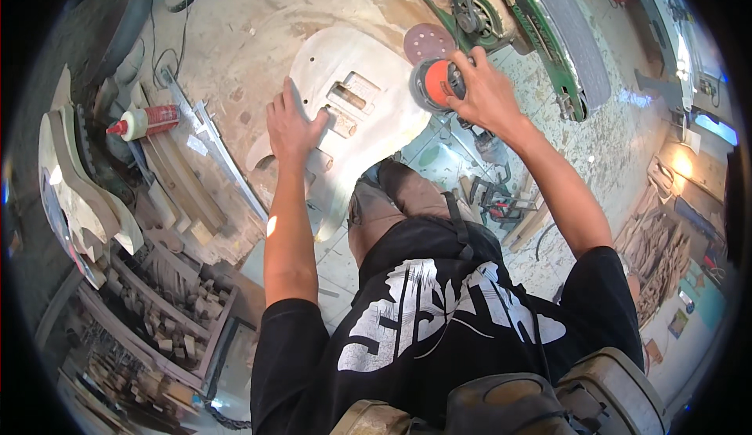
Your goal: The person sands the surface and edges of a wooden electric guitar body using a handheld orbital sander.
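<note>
A pale, whitish electric guitar body point(317, 63) with cut-out cavities lies on the work surface in front of me. My left hand point(293, 125) lies flat on its left side, thumb spread toward the cavities. My right hand point(484, 94) is wrapped round an orange-and-black orbital sander point(435, 82) at the body's right edge. The sander's round pad looks blurred; whether it touches the wood there, I cannot tell. Just beyond it lies a reddish-brown round sanding disc with holes point(428, 41).
A green belt-driven machine point(501, 19) stands at the far right. To the left are a white glue bottle with red label and cap point(143, 123), a metal straightedge point(227, 161), wood strips point(176, 168) and stacked shaped boards point(78, 176). Clamps point(501, 200) lie below right.
</note>
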Action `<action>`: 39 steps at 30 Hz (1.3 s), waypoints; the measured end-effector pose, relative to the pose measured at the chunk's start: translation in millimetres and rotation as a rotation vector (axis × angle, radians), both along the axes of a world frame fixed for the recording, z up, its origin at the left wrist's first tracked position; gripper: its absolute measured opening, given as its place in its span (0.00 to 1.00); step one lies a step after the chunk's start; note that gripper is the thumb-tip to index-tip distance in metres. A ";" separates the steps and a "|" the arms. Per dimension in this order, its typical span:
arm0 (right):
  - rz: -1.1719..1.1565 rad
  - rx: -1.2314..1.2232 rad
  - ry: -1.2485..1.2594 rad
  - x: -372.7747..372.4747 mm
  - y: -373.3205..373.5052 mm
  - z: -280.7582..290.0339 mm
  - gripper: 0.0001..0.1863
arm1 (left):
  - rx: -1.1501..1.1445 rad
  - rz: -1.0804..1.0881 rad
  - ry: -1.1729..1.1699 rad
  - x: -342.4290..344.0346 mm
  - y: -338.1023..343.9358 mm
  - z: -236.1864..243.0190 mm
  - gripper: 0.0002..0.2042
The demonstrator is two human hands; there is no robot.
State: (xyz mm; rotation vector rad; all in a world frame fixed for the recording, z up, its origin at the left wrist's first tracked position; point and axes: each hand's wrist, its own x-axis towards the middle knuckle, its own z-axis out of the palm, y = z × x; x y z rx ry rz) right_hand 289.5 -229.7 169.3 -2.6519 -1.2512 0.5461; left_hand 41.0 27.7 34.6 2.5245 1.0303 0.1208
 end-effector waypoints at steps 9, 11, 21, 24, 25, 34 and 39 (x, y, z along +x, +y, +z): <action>-0.046 -0.006 -0.012 6.9 -4.1 -2.7 0.37 | -0.019 0.004 0.004 2.0 -1.3 2.9 0.51; -0.041 -0.028 -0.004 -0.6 -2.4 -2.9 0.37 | -0.017 0.004 0.004 1.2 -1.5 3.1 0.51; -0.012 -0.034 -0.021 -13.4 -3.9 -2.4 0.38 | 0.006 -0.008 -0.002 -1.1 0.3 0.6 0.52; -0.030 0.045 -0.025 -16.2 -5.6 -6.4 0.38 | -0.023 0.003 -0.012 0.5 -0.2 2.2 0.50; -0.065 0.057 -0.016 -11.8 -6.6 -6.5 0.37 | -0.024 -0.001 -0.012 1.6 -1.4 2.9 0.50; -0.075 0.014 -0.023 -8.7 -4.3 -2.6 0.37 | -0.018 -0.011 0.012 -0.2 0.9 0.9 0.51; -0.078 -0.016 -0.013 -16.3 5.6 -1.4 0.36 | -0.021 -0.006 0.007 -0.6 1.5 2.5 0.51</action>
